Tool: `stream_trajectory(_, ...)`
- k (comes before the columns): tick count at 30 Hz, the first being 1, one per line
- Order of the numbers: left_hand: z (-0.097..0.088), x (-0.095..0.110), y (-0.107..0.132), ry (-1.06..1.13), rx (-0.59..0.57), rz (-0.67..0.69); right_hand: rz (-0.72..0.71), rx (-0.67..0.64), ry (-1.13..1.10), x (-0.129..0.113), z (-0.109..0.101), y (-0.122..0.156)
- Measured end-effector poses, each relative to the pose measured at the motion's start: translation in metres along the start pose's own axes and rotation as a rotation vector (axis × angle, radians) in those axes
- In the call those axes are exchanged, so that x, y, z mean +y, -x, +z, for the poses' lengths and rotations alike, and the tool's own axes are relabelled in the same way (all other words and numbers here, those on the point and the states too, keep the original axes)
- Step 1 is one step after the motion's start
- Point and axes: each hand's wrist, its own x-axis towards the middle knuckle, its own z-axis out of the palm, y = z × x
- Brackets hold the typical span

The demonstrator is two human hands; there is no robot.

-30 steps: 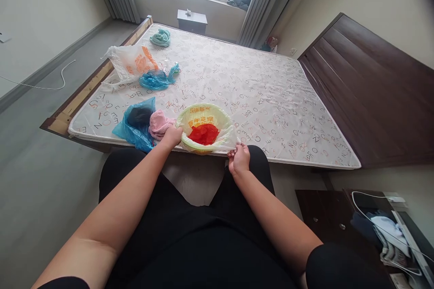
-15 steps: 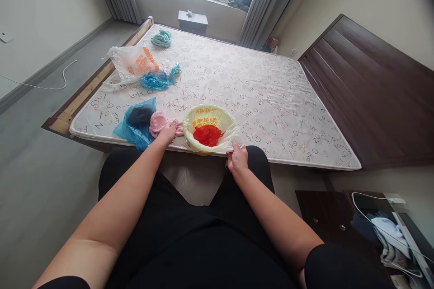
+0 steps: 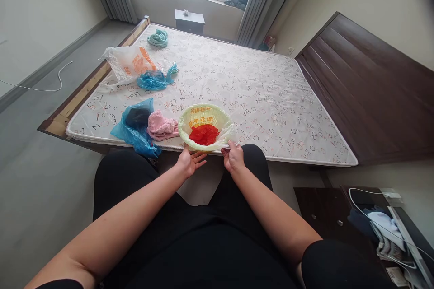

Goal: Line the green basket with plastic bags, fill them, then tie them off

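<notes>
At the near edge of the mattress stands a small basket (image 3: 181, 127) lined with a pale yellow plastic bag (image 3: 224, 122). Crumpled red plastic (image 3: 204, 134) lies inside it. My right hand (image 3: 233, 157) pinches the bag's gathered edge at the basket's near right rim. Below the near left rim is my left hand (image 3: 190, 161), palm up with its fingers spread and the thumb close to the rim; whether it touches the basket I cannot tell. A pink cloth (image 3: 162, 125) rests left of the basket, beside a blue plastic bag (image 3: 130, 128) with something dark in it.
Farther back on the mattress (image 3: 271, 99) lie a white and orange plastic bag (image 3: 130, 63), another blue bag (image 3: 154, 80) and a teal cloth (image 3: 158, 38). A dark headboard (image 3: 366, 86) rises at the right. A nightstand (image 3: 325, 216) with cables and cloths stands at the lower right.
My left hand has let go of the pink cloth and moved right, to below the basket's near rim. The right hand keeps its hold on the bag's edge.
</notes>
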Motion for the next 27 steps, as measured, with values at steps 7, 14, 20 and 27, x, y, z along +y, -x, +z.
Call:
stream_trajectory(7, 0.002, 0.002, -0.007, -0.015, 0.067, -0.023, 0.038, -0.066, 0.026, 0.002, 0.0, 0.003)
stream_trajectory(14, -0.004, 0.028, -0.012, 0.003, 0.29, 0.052, 0.031, 0.11, -0.022, -0.006, -0.005, -0.009)
stream_trajectory(20, -0.003, 0.008, -0.011, -0.075, 0.129, -0.164, 0.086, 0.033, -0.036, -0.002, -0.001, -0.002)
stream_trajectory(27, 0.0, 0.004, -0.023, -0.089, 0.157, -0.124, 0.126, 0.008, -0.038, -0.004, 0.003, 0.003)
